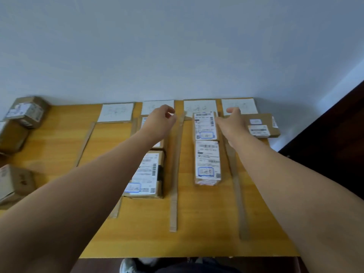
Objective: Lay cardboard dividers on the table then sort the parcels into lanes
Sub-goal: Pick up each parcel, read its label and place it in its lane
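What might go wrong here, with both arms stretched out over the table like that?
1. The left forearm passes low over the near parcel in its lane. A dip might push it against the thin cardboard divider beside it and skew the lane.
2. The flat parcel at the far right sticks out past the edge of the table, close to the right hand. A bump may tip it off.

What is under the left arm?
Two parcels in one lane. The near parcel shows most of its label; the far parcel is mostly covered by the left hand and wrist, so its label is hidden.
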`<state>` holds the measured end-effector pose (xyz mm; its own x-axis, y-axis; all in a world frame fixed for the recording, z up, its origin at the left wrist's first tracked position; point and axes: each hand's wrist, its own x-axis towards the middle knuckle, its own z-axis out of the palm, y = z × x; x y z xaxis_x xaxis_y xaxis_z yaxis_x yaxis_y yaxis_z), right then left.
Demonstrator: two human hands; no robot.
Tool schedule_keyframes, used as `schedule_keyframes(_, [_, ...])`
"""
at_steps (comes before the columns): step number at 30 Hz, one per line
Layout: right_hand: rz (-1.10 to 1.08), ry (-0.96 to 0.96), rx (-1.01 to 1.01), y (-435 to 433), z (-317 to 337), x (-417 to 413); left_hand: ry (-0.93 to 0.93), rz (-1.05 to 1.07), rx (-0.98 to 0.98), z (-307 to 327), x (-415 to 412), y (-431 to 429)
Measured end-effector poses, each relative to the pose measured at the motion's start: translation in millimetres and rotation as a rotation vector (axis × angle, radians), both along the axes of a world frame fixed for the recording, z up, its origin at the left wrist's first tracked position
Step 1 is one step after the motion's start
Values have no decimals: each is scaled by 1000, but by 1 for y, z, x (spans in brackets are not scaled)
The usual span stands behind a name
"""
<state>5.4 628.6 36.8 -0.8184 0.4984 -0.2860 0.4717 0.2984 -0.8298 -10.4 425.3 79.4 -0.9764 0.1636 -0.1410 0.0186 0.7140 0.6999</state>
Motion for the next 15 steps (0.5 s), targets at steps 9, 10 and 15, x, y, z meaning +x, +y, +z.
schedule_keyframes(9, [89, 44, 16, -216, 1, -6, 26, 52, -43, -1, 1, -222])
schedule_keyframes(10, [103, 37, 5, -242, 2, -6, 32, 60, -40, 1, 1, -248])
schedule_keyframes(15, [171, 24, -72, -344, -2, -7, 47, 101, -83, 7, 3, -346])
